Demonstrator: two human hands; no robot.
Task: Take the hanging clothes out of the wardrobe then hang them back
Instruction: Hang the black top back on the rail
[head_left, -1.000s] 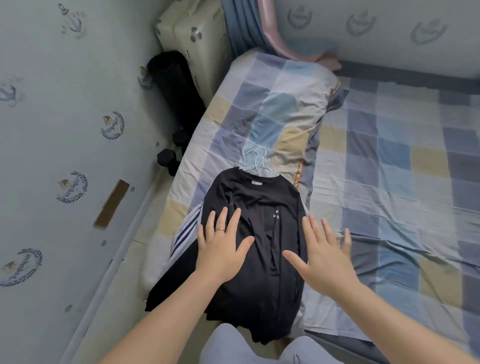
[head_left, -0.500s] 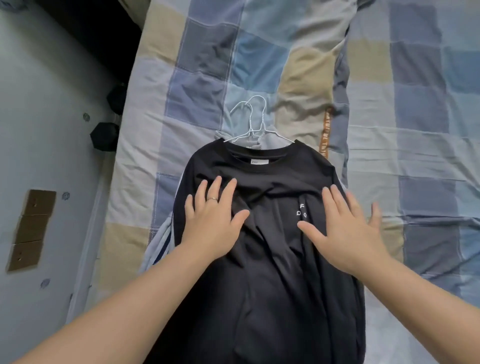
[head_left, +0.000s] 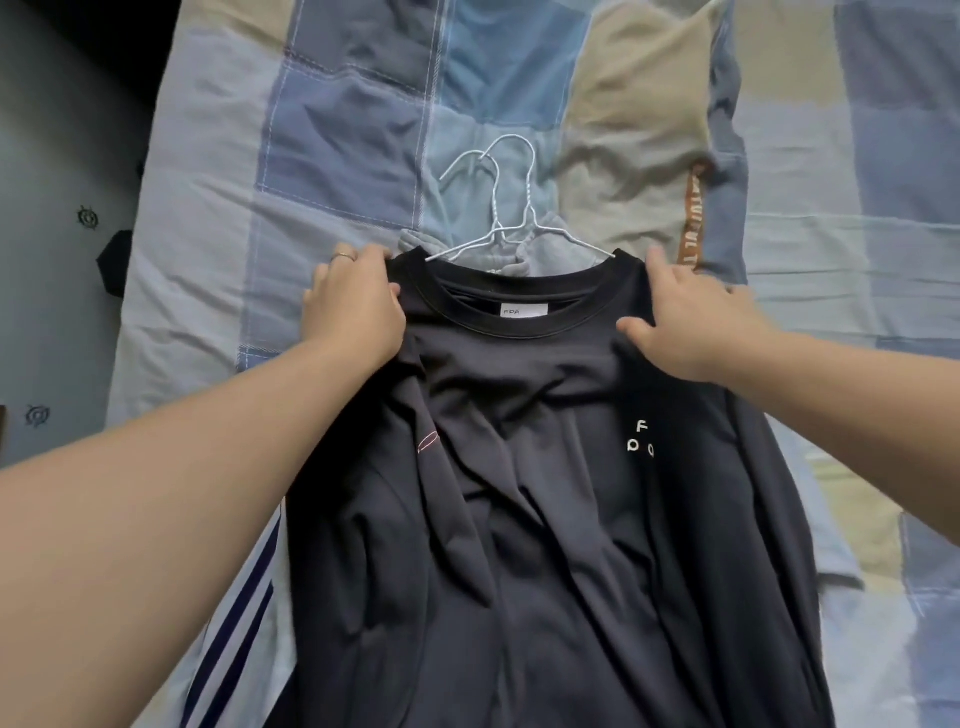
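A black long-sleeved shirt (head_left: 545, 493) with small white letters lies face up on the bed, on top of other clothes. Two white wire hangers (head_left: 504, 208) stick out of its collar, hooks pointing away from me. My left hand (head_left: 353, 306) grips the shirt's left shoulder beside the collar, fingers curled over the edge. At the other shoulder my right hand (head_left: 685, 322) holds the fabric, with the fingers tucked behind it and the thumb on the front. A grey garment (head_left: 415, 241) peeks out under the collar.
A patchwork quilt (head_left: 337, 156) in blue, grey and beige covers the bed. A white garment with dark stripes (head_left: 234, 623) shows under the shirt at lower left. The wall (head_left: 52, 312) runs along the left, with a dark dumbbell (head_left: 111, 265) in the gap.
Both hands have slid from flat on the shirt's chest up to its shoulders and taken hold beside the collar. The camera has come closer to the bed.
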